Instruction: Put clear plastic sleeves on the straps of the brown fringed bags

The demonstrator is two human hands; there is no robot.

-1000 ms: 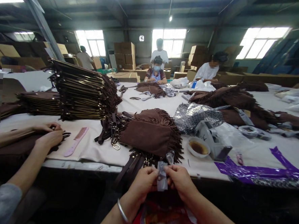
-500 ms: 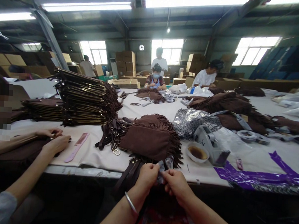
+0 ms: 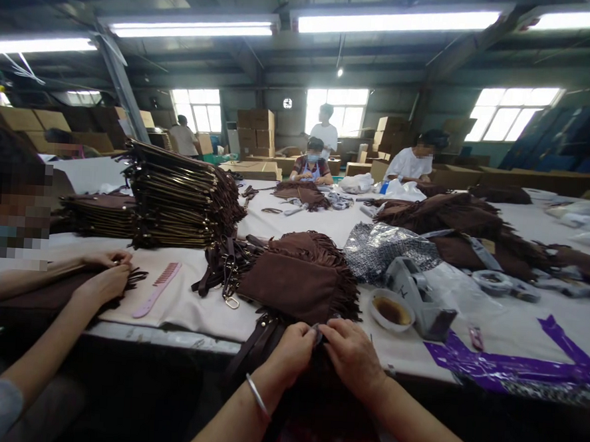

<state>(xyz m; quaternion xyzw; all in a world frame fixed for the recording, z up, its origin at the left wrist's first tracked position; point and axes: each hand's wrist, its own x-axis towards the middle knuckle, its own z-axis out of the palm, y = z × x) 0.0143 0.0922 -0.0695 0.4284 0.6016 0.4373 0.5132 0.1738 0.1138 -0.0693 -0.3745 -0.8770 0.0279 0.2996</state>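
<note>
My left hand (image 3: pixel 292 351), a silver bangle on its wrist, is closed in a pinch at the table's front edge. A small crumpled piece of clear plastic film (image 3: pixel 317 334) shows at its fingertips. Against the same film my right hand (image 3: pixel 354 358) presses its bent fingers and thumb; the fingers hide most of it. Just beyond both hands lies a dark brown fringed bag (image 3: pixel 291 284), on top of others. Dark straps (image 3: pixel 257 342) hang over the edge beside my left hand, and more straps with metal clips (image 3: pixel 229 270) lie left of the bag.
A tall stack of brown zippered bags (image 3: pixel 181 201) stands at back left. Near a pink comb (image 3: pixel 158 289), a co-worker's hands (image 3: pixel 104 276) handle a brown bag. On the right are a bowl of brown liquid (image 3: pixel 392 310), a tape dispenser (image 3: pixel 420 302) and purple plastic (image 3: pixel 511 354).
My hands have come closer together, and the clear film that stuck out between them is now mostly covered by my fingers. The whole view has shifted slightly.
</note>
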